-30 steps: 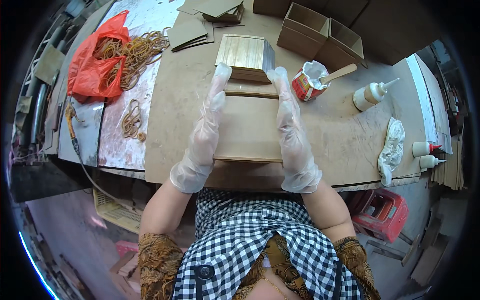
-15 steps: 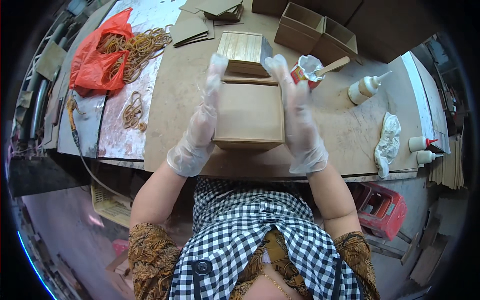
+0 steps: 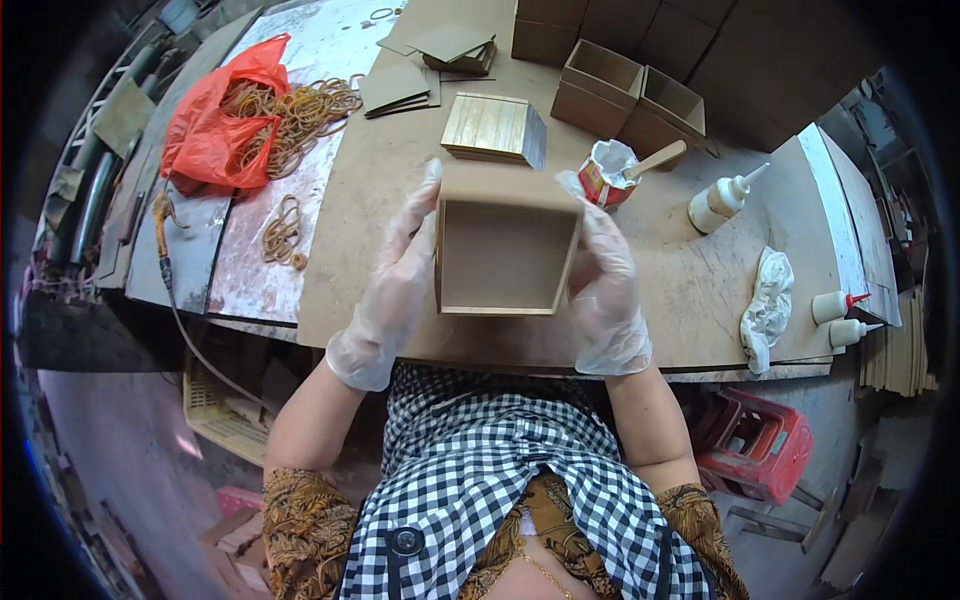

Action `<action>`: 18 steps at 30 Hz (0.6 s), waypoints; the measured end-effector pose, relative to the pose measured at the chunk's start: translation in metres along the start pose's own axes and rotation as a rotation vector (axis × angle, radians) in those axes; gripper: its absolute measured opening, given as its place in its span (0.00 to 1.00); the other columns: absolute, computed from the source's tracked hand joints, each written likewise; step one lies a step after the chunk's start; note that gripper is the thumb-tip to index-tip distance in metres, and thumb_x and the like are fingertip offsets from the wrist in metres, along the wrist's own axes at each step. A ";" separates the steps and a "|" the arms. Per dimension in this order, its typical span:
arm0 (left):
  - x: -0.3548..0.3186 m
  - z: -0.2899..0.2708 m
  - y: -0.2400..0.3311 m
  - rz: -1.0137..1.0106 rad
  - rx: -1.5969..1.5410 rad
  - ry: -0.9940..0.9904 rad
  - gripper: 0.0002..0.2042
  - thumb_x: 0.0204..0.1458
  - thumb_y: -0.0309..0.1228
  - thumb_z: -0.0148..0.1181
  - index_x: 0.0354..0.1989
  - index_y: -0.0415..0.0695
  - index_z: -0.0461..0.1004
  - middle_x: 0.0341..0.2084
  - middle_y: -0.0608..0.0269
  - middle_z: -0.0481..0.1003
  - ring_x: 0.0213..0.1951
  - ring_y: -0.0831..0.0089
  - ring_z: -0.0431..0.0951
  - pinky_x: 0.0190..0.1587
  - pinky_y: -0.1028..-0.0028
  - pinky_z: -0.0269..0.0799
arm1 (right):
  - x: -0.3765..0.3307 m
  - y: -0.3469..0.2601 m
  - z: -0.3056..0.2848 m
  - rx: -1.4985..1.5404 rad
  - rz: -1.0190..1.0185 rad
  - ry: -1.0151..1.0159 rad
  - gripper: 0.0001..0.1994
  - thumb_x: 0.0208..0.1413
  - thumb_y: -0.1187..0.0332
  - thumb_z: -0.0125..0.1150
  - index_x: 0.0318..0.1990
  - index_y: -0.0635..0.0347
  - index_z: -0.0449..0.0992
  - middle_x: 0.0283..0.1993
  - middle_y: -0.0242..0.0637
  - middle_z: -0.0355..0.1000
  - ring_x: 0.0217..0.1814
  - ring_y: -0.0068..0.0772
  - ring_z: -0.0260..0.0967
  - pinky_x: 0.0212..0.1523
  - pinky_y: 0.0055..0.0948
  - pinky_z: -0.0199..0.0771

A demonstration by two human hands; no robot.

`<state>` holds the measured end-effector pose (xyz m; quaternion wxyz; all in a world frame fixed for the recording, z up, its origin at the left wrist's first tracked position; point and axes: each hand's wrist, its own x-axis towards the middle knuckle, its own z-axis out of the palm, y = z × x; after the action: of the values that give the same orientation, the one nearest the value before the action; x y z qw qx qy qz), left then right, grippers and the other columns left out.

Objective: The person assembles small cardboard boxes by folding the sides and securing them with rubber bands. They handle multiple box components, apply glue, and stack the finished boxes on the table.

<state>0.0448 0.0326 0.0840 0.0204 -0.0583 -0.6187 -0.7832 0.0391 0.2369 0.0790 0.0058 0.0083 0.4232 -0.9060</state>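
**Holding an open box above the surface**

Gripping the brown cardboard box point(image 3: 505, 250) from both sides, the gloved left hand point(image 3: 392, 285) and right hand point(image 3: 605, 290) lift it, opening facing up, just before the wooden-slat block point(image 3: 492, 128) and left of the glue cup point(image 3: 605, 172).

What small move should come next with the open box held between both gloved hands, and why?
Probably turn the box a little to check its inside corners. The left hand and right hand clamp its two sides above the table, its open face is toward the camera, and the glue can with its stick stands just behind.
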 end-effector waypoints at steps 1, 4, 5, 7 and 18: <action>-0.001 -0.003 0.000 0.058 -0.135 -0.012 0.20 0.65 0.25 0.45 0.66 0.39 0.61 0.67 0.57 0.60 0.64 0.67 0.65 0.67 0.68 0.59 | 0.003 -0.003 -0.003 0.164 -0.002 -0.042 0.16 0.65 0.65 0.52 0.54 0.67 0.72 0.54 0.41 0.74 0.58 0.34 0.71 0.62 0.35 0.67; 0.005 0.001 -0.002 0.141 -0.388 -0.039 0.20 0.65 0.24 0.44 0.66 0.41 0.61 0.67 0.58 0.60 0.66 0.67 0.62 0.68 0.68 0.58 | 0.010 -0.002 -0.013 0.427 -0.037 -0.104 0.12 0.63 0.68 0.52 0.45 0.68 0.75 0.55 0.46 0.74 0.61 0.45 0.68 0.69 0.44 0.60; 0.005 0.001 -0.010 0.218 -0.419 -0.080 0.19 0.65 0.25 0.44 0.65 0.42 0.62 0.67 0.60 0.61 0.66 0.70 0.62 0.67 0.70 0.59 | 0.011 0.004 -0.019 0.450 -0.047 -0.154 0.12 0.63 0.68 0.52 0.44 0.69 0.75 0.55 0.47 0.74 0.62 0.45 0.68 0.69 0.44 0.60; 0.004 0.006 -0.017 0.140 -0.379 0.054 0.20 0.66 0.31 0.44 0.66 0.41 0.62 0.69 0.59 0.58 0.67 0.67 0.61 0.69 0.66 0.56 | 0.013 0.018 -0.030 0.462 -0.050 -0.195 0.12 0.63 0.67 0.51 0.45 0.68 0.76 0.55 0.47 0.74 0.61 0.45 0.69 0.69 0.45 0.59; 0.004 0.004 -0.046 -0.175 -0.359 0.125 0.32 0.67 0.54 0.38 0.70 0.42 0.55 0.63 0.59 0.65 0.62 0.69 0.66 0.66 0.72 0.60 | 0.016 0.034 -0.017 -0.163 0.052 -0.214 0.40 0.66 0.40 0.40 0.73 0.64 0.45 0.76 0.42 0.46 0.76 0.35 0.46 0.75 0.38 0.43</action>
<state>0.0363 0.0475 0.0410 -0.0201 0.0418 -0.4696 -0.8816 0.0235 0.2277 0.0418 0.0750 -0.0780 0.4921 -0.8638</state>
